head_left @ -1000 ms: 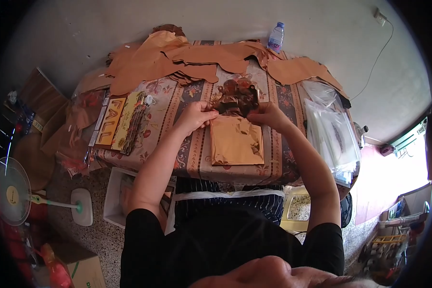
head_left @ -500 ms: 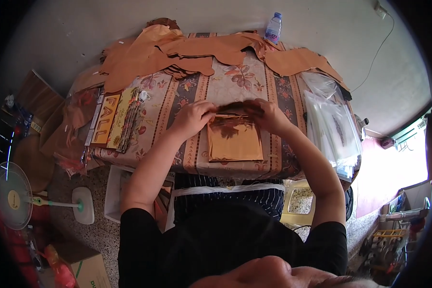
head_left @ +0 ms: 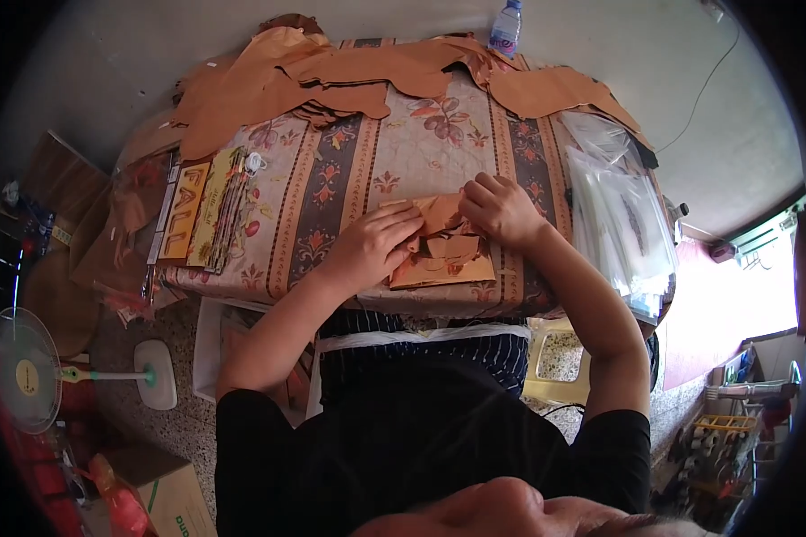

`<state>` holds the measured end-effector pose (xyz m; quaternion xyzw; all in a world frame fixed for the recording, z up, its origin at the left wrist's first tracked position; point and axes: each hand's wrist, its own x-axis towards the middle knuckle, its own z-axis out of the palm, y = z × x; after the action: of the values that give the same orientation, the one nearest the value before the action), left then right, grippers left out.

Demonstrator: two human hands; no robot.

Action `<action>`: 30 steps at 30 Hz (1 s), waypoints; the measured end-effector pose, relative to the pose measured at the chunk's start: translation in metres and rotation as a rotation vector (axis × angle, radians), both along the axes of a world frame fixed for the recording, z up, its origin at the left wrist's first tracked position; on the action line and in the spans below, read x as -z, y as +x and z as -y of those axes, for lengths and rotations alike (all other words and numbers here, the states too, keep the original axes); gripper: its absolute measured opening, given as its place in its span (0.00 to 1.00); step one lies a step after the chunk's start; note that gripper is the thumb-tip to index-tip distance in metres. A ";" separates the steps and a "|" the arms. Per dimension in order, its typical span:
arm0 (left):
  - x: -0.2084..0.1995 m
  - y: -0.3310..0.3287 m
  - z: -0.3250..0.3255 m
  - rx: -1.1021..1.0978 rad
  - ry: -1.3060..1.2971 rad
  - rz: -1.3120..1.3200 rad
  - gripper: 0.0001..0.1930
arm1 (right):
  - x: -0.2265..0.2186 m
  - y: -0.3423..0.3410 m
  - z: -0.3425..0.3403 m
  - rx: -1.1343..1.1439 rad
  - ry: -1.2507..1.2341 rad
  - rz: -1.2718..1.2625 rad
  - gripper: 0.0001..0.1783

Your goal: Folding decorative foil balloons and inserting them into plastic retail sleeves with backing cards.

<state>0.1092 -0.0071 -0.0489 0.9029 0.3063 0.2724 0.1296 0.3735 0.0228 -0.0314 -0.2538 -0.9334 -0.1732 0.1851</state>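
A shiny copper-gold foil packet (head_left: 448,268) lies flat at the near middle of the table, creased and reflecting the hands. My left hand (head_left: 378,243) rests on its left side, the fingers stretched over the foil surface and the thumb lower down by the left edge. At the far right corner my right hand (head_left: 503,211) is closed, its curled fingers gripping the foil's edge. The far part of the foil shows as a lighter, matte-looking flap between the two hands.
Brown cut-out sheets (head_left: 242,98) spread along the table's back. To the left lie a stack of printed banner packs (head_left: 201,215); to the right, a pile of clear plastic sleeves (head_left: 618,215). A water bottle (head_left: 505,31) stands at the back. A fan (head_left: 27,371) is at the lower left.
Both hands were pinching the packet's far edge. My left hand has come nearer and now lies over the foil; my right still grips at the far right. The far flap shows lighter.
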 end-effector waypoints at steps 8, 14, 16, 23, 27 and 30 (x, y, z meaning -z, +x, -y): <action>0.004 0.001 0.005 0.029 0.212 -0.036 0.16 | -0.006 0.013 0.014 -0.055 0.070 0.108 0.17; 0.005 0.002 0.007 0.040 0.296 -0.062 0.13 | -0.008 0.028 0.023 -0.004 -0.192 -0.037 0.16; 0.004 0.002 0.007 0.040 0.310 -0.058 0.12 | -0.003 0.030 0.018 0.099 -0.519 -0.483 0.13; 0.002 0.001 0.009 0.039 0.269 -0.057 0.12 | 0.002 -0.021 0.026 0.265 -0.504 -0.411 0.21; 0.002 0.001 0.008 0.043 0.267 -0.049 0.14 | 0.006 -0.040 0.041 0.302 -0.550 -0.205 0.30; 0.001 0.001 0.008 0.063 0.244 -0.046 0.14 | 0.021 -0.041 0.045 0.323 -0.430 -0.123 0.32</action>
<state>0.1097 -0.0153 -0.0497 0.9270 0.2454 0.2828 0.0202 0.3330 -0.0219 -0.0526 -0.4431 -0.8831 0.0177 0.1534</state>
